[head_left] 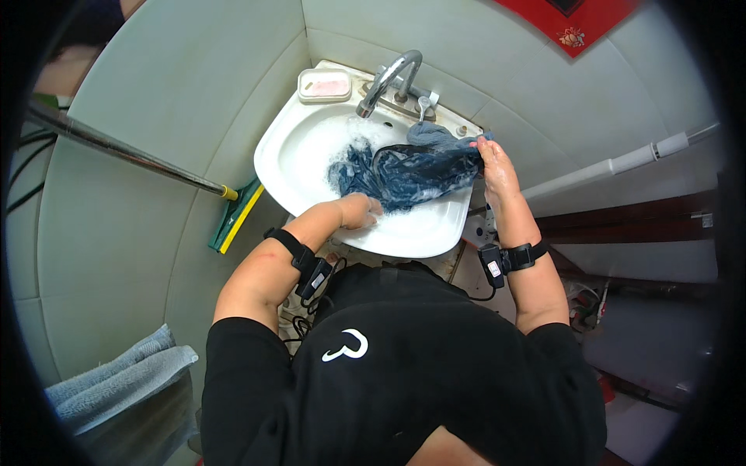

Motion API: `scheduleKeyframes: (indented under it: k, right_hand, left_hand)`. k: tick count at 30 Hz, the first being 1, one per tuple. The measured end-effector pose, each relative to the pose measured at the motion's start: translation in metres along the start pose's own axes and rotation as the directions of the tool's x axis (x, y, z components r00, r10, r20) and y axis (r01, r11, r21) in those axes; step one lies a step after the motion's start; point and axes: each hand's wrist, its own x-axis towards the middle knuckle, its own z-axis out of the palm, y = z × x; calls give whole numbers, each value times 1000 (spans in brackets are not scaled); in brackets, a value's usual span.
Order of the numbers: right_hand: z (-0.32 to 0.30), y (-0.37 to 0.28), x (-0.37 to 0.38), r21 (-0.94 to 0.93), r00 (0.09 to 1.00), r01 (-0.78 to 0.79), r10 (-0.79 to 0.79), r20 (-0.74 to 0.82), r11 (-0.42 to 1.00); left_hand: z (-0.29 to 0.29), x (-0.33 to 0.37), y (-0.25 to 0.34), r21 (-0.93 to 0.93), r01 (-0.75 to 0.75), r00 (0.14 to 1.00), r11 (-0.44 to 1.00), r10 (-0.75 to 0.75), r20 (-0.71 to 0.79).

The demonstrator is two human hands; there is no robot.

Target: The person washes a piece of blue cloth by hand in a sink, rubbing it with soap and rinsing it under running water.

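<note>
A wet, dark blue garment (423,172) lies bunched across the white sink (272,159), partly in sudsy water; its exact kind is not clear. Its right end is raised over the sink's right rim, and my right hand (500,169) is closed on it there. At the front of the basin, my left hand (357,210) is curled against the garment's near edge, its fingertips partly hidden. A greyer blue fold of cloth (439,137) rests by the back rim, below the tap lever. The curved chrome tap (388,81) arches over the basin.
A soap dish (325,86) with pinkish soap sits on the back left corner. At left a pole carries a green and yellow squeegee head (237,217). Grey-blue towels (124,380) hang at lower left. A white pipe (614,166) runs along the right wall.
</note>
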Motion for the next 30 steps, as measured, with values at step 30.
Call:
scheduleKeyframes:
  k: [30]
  right_hand:
    - [-14, -122, -103, 359, 720, 93, -312, 620, 929]
  left_hand:
    - [-18, 83, 28, -306, -34, 907, 951, -99, -409]
